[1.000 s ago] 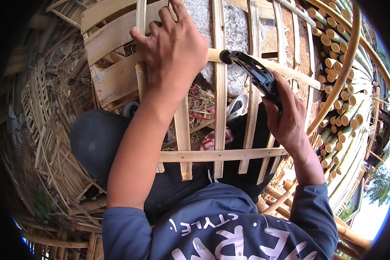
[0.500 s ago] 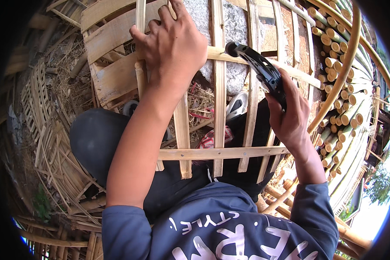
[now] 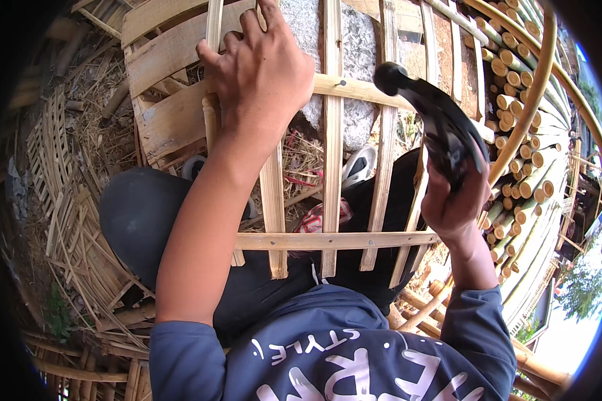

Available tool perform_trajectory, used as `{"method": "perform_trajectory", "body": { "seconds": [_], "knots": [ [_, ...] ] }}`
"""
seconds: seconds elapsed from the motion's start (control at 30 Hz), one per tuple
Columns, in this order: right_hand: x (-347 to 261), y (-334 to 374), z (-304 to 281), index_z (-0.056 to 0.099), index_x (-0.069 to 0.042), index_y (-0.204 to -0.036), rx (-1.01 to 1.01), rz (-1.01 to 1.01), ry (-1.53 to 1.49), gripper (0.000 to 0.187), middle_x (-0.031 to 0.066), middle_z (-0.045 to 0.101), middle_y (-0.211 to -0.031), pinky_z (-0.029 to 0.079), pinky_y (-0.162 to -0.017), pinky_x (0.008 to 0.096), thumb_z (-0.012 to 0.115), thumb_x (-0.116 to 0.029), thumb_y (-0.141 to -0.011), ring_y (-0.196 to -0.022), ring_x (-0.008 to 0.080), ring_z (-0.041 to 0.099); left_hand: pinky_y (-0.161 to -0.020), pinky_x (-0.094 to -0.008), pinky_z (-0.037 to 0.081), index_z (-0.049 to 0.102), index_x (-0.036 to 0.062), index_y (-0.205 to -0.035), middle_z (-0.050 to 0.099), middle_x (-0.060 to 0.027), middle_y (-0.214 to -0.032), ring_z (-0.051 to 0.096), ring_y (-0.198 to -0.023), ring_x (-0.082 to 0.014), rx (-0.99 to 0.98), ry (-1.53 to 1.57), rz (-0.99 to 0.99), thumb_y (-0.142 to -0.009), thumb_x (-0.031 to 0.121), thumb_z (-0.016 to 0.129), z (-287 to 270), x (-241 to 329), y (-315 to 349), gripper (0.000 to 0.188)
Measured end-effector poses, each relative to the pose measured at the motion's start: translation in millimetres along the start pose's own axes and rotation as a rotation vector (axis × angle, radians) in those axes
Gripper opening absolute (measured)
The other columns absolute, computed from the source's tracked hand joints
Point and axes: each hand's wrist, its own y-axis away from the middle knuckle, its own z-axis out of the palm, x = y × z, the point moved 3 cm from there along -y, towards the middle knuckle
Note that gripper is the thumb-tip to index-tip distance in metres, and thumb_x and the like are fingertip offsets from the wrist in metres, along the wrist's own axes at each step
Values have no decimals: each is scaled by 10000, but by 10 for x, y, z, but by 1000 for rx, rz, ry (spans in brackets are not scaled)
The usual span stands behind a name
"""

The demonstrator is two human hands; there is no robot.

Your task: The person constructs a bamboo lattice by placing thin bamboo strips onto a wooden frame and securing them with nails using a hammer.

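A lattice of split bamboo slats (image 3: 332,174) lies before me, over my lap and a grey stone block (image 3: 361,73). My left hand (image 3: 261,80) grips its upper left part, back of the hand up, fingers bent around the slats; the fingertips are partly hidden. In my right hand (image 3: 455,200) is a black hammer (image 3: 441,113), its round striking end held to the right of a nail (image 3: 342,83). That nail stands where an upright slat crosses the upper cross strip (image 3: 371,92). Several nail heads dot the lower cross strip (image 3: 301,241).
Cut bamboo poles (image 3: 522,140) are stacked at the right, behind a bent pole (image 3: 540,87). Wide wooden boards (image 3: 170,73) lie at the upper left. Woven bamboo pieces and loose strips (image 3: 80,234) cover the ground at the left. My knee (image 3: 137,217) is beside the lattice.
The hammer has moved away from the nail, to the right and upward off the lattice, and my right hand has shifted right and slightly down. My left hand keeps its hold.
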Motion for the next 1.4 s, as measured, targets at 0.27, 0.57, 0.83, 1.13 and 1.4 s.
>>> {"method": "perform_trajectory", "body": {
  "seconds": [0.27, 0.57, 0.83, 1.13, 1.4],
  "knots": [
    [58, -34, -55, 503, 62, -1333, 330, -134, -103, 493, 189, 701, -1016, 574, -626, 363, 685, -76, -896, -757, 323, 718, -1126, -636, 247, 261, -84, -1513, 559, -262, -1302, 601, -1135, -414, 40, -18, 10, -859, 99, 518, 88, 3, -3, 726],
    [17, -69, -6, 516, 73, -1321, -4, 50, -84, 475, 214, 708, -953, 581, -683, 373, 673, -85, -902, -808, 319, 742, -1085, -634, 289, 278, -84, -1509, 596, -241, -1198, 638, -1021, -376, 225, -74, 42, -874, 99, 514, -56, 35, 116, 701],
    [-181, -152, -107, 527, 36, -1339, -55, 18, -37, 492, 215, 701, -1011, 582, -629, 371, 696, -97, -896, -779, 337, 729, -1094, -659, 281, 212, -90, -1532, 580, -276, -1232, 644, -1039, -382, 169, -36, 77, -897, 97, 497, -104, -83, 175, 721],
    [-109, 31, -216, 512, 81, -1336, 108, -131, -31, 554, 209, 707, -1034, 583, -622, 348, 734, -65, -850, -773, 304, 729, -1119, -658, 267, 202, -83, -1538, 570, -275, -1292, 641, -1084, -379, -45, -55, 11, -925, 138, 472, -138, 43, 127, 706],
    [-57, -74, -132, 508, 48, -1366, 8, -32, -4, 521, 146, 713, -1020, 583, -640, 350, 687, -43, -885, -792, 286, 728, -1119, -632, 276, 290, -87, -1504, 586, -256, -1294, 627, -1113, -385, 104, 6, 47, -881, 100, 517, -35, 21, 155, 689]
  ]
}}
